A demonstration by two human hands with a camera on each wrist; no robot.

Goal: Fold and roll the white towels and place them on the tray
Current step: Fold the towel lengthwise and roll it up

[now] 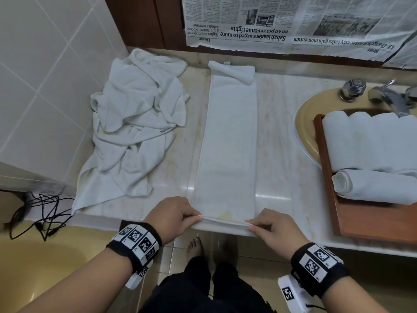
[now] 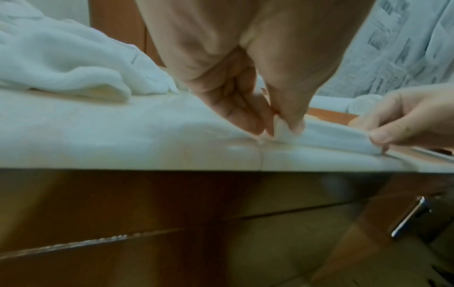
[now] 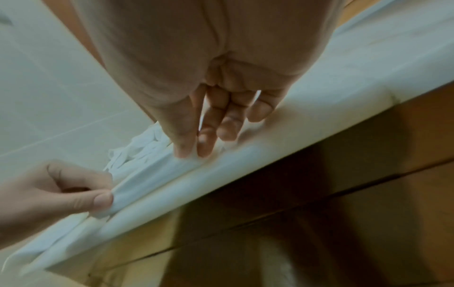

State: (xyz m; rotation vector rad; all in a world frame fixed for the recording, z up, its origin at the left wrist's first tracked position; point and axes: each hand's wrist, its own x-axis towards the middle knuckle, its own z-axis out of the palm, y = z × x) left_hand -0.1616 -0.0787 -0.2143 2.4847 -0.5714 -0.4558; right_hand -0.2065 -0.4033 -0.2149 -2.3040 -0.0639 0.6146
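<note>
At 6 o'clock on the worktop (image 1: 279, 141), left hand (image 1: 172, 214) and right hand (image 1: 274, 229) pinch the folded towel (image 1: 228, 141) edge; roll tight and level toward 12 o'clock.

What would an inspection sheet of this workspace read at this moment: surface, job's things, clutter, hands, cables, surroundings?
Surface: pale marble counter, stained in places.
Job's things: folded towel laid as a long strip, far corner turned over; crumpled towel pile left of it; rolled towels on the wooden tray, which rests over the sink.
Clutter: nothing seen.
Hands: left hand and right hand each pinch the strip's near edge.
Cables: black cable tangle beyond the counter's left end.
Surroundings: newspaper on the back wall, tap, tiled wall.
</note>
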